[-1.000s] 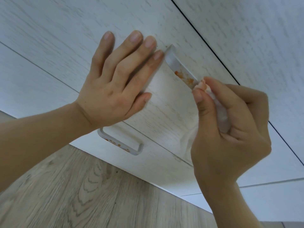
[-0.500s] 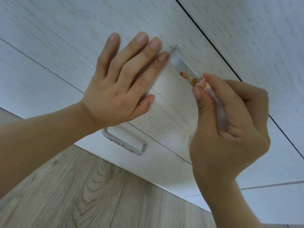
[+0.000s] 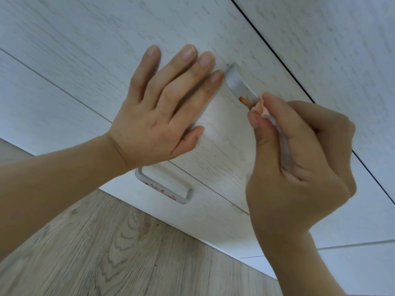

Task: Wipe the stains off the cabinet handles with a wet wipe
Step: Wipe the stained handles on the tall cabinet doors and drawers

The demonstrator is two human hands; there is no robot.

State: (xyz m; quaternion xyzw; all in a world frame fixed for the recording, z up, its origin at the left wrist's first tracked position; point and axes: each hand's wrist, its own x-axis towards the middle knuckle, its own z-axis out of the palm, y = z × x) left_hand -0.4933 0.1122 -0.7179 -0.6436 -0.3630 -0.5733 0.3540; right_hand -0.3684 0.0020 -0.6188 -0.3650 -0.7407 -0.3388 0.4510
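The right hand (image 3: 299,159) pinches a wet wipe (image 3: 261,108) against the upper handle (image 3: 239,86), at one o'clock; orange stains (image 3: 245,101) remain there. The left hand (image 3: 158,112) lies flat, fingers spread, holding nothing. The lower handle (image 3: 164,189), at six o'clock, looks untouched.

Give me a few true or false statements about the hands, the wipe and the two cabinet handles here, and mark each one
1. The right hand pinches a wet wipe against the upper handle. True.
2. The upper handle is fully clean. False: orange stains remain beside the wipe.
3. The left hand grips the lower handle. False: it lies flat and open on the cabinet front, above that handle.
4. The lower handle has orange spots. True.
5. The floor is white tile. False: it is wood-grain.
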